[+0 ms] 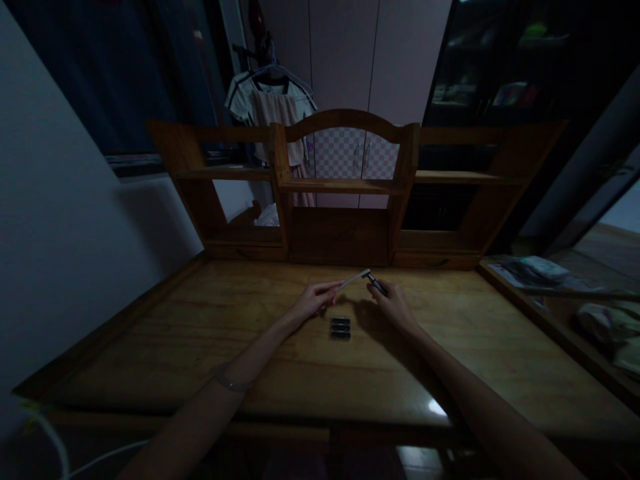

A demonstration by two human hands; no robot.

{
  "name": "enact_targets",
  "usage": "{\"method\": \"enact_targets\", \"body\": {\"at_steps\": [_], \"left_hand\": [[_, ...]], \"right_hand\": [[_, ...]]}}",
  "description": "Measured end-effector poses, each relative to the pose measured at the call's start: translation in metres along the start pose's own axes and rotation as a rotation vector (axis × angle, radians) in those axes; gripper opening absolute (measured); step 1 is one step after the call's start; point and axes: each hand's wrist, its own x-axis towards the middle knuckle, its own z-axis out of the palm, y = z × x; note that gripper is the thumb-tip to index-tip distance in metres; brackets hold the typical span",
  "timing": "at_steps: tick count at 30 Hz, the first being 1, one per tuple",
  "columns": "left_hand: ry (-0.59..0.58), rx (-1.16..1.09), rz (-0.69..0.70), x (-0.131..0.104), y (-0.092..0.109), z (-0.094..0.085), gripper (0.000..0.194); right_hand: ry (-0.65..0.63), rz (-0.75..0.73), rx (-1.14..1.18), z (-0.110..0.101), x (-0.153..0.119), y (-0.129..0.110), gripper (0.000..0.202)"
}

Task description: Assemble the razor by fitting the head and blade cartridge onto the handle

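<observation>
From my distant seat, I am seeing the left hand [318, 297] holding a thin, pale strip [351, 279] in a narrow grip of the fingers, with its free end pointing up toward the other side. The right hand [393, 307] is gripping a dark, slim tool [379, 285], and its head is meeting the strip's far end, both above the desk [225, 300]. I am judging that the work is at this contact, but I cannot tell if the two are being joined, and any finished result is not showing. A small pack [331, 328] is lying flat on the desk, nearer to me than the hands, with three dark pieces [341, 328] sitting in it; neither hand is touching it. How much is remaining, I cannot tell.
</observation>
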Motion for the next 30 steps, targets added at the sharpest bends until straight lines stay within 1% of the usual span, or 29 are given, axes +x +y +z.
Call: {"method": "enact_targets", "body": {"at_steps": [2, 7, 9, 14, 19, 23, 30], "left_hand": [[-0.007, -0.010, 0.024, 0.000, 0.000, 0.001, 0.055], [0.017, -0.017, 0.063, -0.002, 0.004, 0.003, 0.055], [0.022, -0.028, 0.067, -0.003, 0.006, 0.003, 0.055], [0.034, -0.055, 0.050, -0.004, 0.009, 0.002, 0.054], [0.057, -0.101, 0.037, -0.005, 0.012, 0.001, 0.058], [0.041, -0.109, 0.068, -0.005, 0.016, 0.002, 0.056], [0.048, -0.122, 0.056, -0.003, 0.013, -0.002, 0.057]], "right_hand": [[-0.057, 0.042, 0.134, 0.003, 0.002, 0.002, 0.033], [-0.203, 0.328, 0.571, 0.012, 0.007, 0.012, 0.032], [-0.248, 0.383, 0.693, 0.012, 0.007, 0.012, 0.032], [-0.299, 0.358, 0.793, 0.006, 0.004, 0.006, 0.031], [-0.352, 0.355, 0.865, 0.003, 0.002, -0.003, 0.033], [-0.404, 0.360, 0.920, -0.002, 0.001, -0.010, 0.036], [-0.506, 0.374, 1.036, -0.005, -0.002, -0.014, 0.038]]}}
